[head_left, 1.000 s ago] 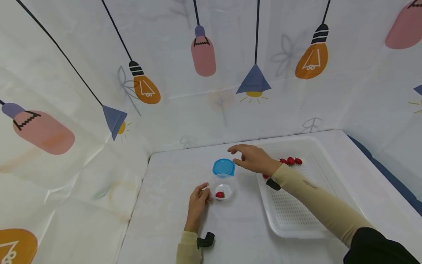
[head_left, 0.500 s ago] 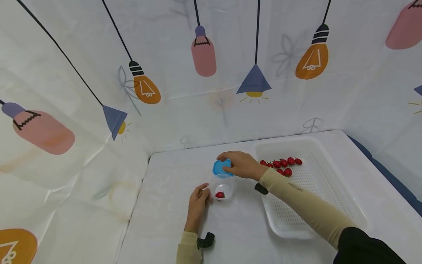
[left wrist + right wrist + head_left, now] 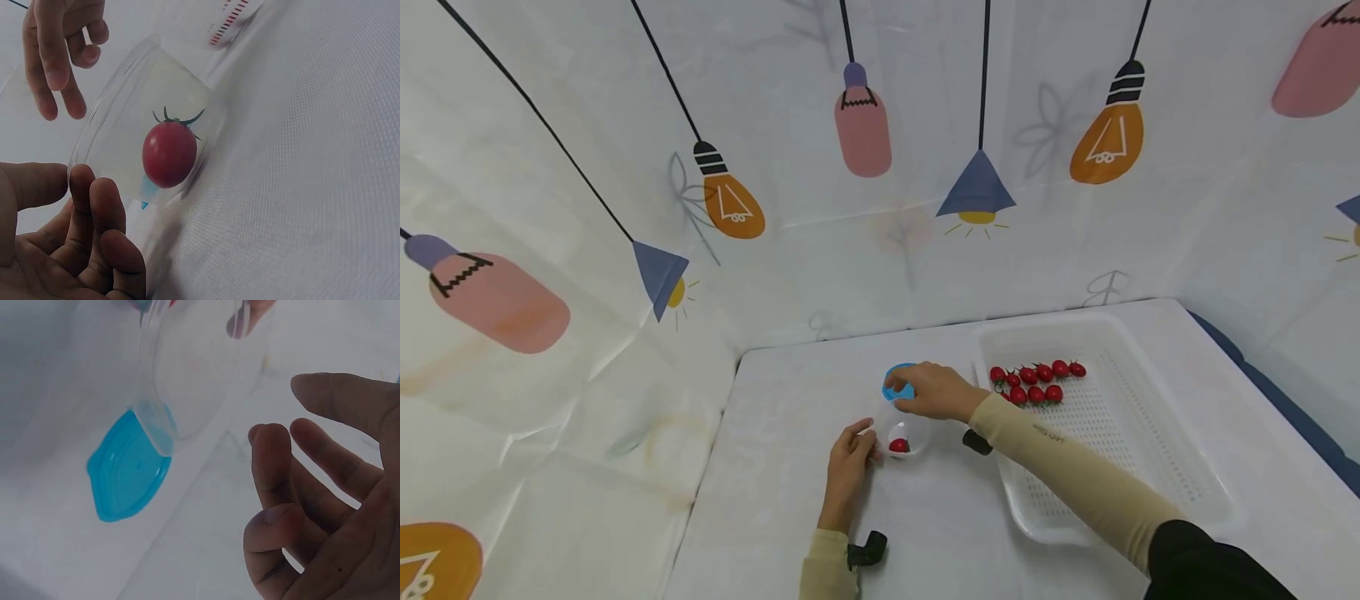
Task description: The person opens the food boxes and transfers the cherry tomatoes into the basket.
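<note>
A small clear plastic cup (image 3: 125,119) stands on the white-covered table with one cherry tomato (image 3: 169,154) inside it. At the cup's rim, the thumb and index finger of my left hand (image 3: 847,462) pinch the edge from the left side. Beyond the cup lies a blue plastic lid (image 3: 128,472), partly covered in the head view by my right hand (image 3: 938,392). That right hand hovers over the lid, thumb and fingers spread apart with nothing between them. In the right wrist view the lid lies below the fingertips, overlapped by the cup's rim.
To the right sits a white perforated tray (image 3: 1022,521) with several cherry tomatoes (image 3: 1028,377) in rows near its far left corner. My right forearm crosses over the tray. A white sheet (image 3: 850,283) printed with hanging lamps rises behind the table's back edge.
My right hand has moved left and toward me, from beside the tray to over the blue lid, uncovering more tomatoes. The left hand has stayed at the cup.
</note>
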